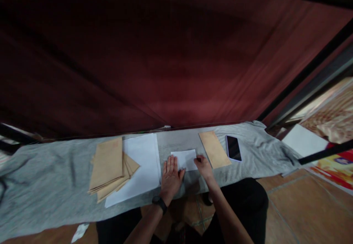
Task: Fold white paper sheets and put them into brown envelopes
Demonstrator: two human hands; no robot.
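A small folded white paper (185, 158) lies on the grey cloth (49, 185) in front of me. My left hand (171, 176) rests flat beside its left edge, fingers stretched out together and thumb touching the paper's near corner. My right hand (203, 165) is curled, its fingertips pinching or pressing the paper's right edge. A black watch (160, 202) is on my left wrist.
A stack of brown envelopes (110, 168) lies on white sheets (143, 163) to the left. One brown envelope (214, 149) and a black phone (234, 147) lie to the right. A dark red curtain (165, 53) hangs behind. Tiled floor (303, 207) at right.
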